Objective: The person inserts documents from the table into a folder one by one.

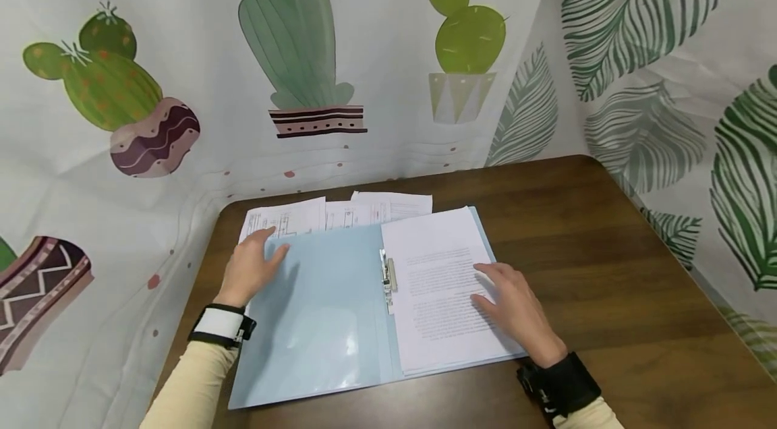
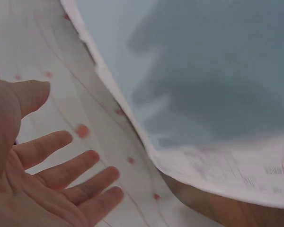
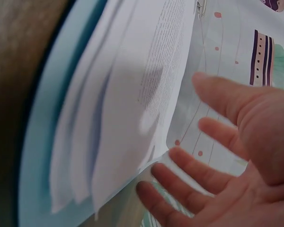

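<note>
A light blue folder (image 1: 315,311) lies spread on the table, with a metal clip (image 1: 387,277) along its spine. Printed sheets (image 1: 440,280) are stacked on its right side; in the right wrist view several page edges (image 3: 118,132) fan apart slightly. My left hand (image 1: 247,268) hovers by the folder's upper left edge, fingers extended and holding nothing; the left wrist view shows the palm and spread fingers (image 2: 61,165). Over the right edge of the sheets is my right hand (image 1: 516,304), fingers loosely bent and nothing in its grasp. Whether it touches the paper is unclear from the head view.
Loose printed papers (image 1: 291,218) stick out from behind and under the folder's top edge. The brown wooden table (image 1: 607,280) extends to the right. A white curtain with cactus prints (image 1: 388,44) hangs behind, and a leaf-patterned cloth (image 1: 655,119) hangs at the right.
</note>
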The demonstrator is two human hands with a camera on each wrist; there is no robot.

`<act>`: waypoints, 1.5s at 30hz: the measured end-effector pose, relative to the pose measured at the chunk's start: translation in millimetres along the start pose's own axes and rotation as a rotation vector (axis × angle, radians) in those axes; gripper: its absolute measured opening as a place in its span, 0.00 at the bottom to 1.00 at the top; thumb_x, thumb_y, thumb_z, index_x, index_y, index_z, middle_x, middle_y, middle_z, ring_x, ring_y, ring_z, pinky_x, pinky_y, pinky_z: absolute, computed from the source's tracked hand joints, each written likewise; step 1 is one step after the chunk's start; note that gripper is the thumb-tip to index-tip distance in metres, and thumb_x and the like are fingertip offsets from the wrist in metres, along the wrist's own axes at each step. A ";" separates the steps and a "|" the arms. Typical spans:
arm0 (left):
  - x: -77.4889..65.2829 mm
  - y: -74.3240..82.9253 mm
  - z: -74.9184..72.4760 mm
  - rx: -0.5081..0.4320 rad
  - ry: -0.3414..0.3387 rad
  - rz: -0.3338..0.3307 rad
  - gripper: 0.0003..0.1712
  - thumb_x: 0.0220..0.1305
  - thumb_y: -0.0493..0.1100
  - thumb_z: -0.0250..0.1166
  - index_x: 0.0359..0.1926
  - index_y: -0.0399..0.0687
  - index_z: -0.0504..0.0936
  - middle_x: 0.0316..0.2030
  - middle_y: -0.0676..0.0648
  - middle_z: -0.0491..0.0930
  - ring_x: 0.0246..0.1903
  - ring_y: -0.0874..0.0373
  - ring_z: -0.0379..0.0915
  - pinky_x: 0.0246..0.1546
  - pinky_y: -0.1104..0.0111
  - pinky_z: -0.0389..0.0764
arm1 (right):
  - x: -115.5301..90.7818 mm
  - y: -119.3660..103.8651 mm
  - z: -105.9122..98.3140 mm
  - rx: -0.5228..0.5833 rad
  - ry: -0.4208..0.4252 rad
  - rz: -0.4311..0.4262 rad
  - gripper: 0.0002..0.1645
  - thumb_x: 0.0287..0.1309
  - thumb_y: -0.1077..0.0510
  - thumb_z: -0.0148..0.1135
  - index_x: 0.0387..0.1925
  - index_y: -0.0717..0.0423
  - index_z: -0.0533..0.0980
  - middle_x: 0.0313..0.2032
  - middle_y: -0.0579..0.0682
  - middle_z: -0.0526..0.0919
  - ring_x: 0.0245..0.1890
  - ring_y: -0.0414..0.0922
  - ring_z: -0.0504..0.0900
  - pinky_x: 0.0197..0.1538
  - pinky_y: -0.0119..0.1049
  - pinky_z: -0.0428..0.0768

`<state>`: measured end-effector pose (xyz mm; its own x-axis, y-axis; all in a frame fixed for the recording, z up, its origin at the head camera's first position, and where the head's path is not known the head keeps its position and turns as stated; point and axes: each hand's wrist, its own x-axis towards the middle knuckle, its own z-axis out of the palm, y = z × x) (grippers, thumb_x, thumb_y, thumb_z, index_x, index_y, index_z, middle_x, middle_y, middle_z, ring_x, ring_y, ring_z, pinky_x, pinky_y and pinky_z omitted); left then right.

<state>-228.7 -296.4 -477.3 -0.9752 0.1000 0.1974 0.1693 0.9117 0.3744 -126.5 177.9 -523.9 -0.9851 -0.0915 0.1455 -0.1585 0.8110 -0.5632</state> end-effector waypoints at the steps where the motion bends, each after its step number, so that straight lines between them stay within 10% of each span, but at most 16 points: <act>1: 2.1 -6.6 -0.2 0.015 -0.002 -0.019 0.31 0.71 0.46 0.66 0.65 0.28 0.75 0.63 0.25 0.73 0.61 0.28 0.71 0.53 0.37 0.75 | -0.6 -0.3 1.1 0.000 -0.001 -0.022 0.36 0.52 0.59 0.80 0.63 0.59 0.78 0.60 0.65 0.77 0.59 0.63 0.75 0.59 0.62 0.74; 13: 5.7 -76.8 6.2 0.128 -0.179 -0.285 0.36 0.74 0.51 0.59 0.68 0.24 0.68 0.62 0.20 0.70 0.58 0.22 0.70 0.50 0.35 0.75 | -3.6 -1.2 6.1 -0.051 -0.046 -0.170 0.45 0.53 0.49 0.80 0.71 0.53 0.72 0.72 0.66 0.66 0.72 0.67 0.64 0.67 0.67 0.65; 21: -0.2 -93.3 11.7 0.136 -0.275 -0.450 0.37 0.72 0.48 0.61 0.68 0.20 0.65 0.60 0.17 0.70 0.53 0.22 0.74 0.45 0.36 0.78 | -7.3 -1.1 4.7 -0.048 -0.047 -0.165 0.43 0.54 0.52 0.80 0.69 0.54 0.73 0.71 0.66 0.67 0.70 0.67 0.65 0.65 0.67 0.67; 45: 18.9 -85.8 13.7 0.167 -0.160 -0.449 0.38 0.65 0.44 0.69 0.66 0.22 0.67 0.54 0.18 0.72 0.53 0.21 0.71 0.48 0.36 0.76 | -9.7 -0.8 7.6 -0.040 -0.033 -0.081 0.38 0.56 0.54 0.78 0.67 0.56 0.75 0.67 0.66 0.73 0.66 0.66 0.71 0.62 0.64 0.72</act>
<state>-263.6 -367.2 -518.1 -0.9584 -0.2689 -0.0961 -0.2845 0.9287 0.2381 -117.3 173.7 -531.1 -0.9708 -0.1764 0.1624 -0.2360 0.8226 -0.5173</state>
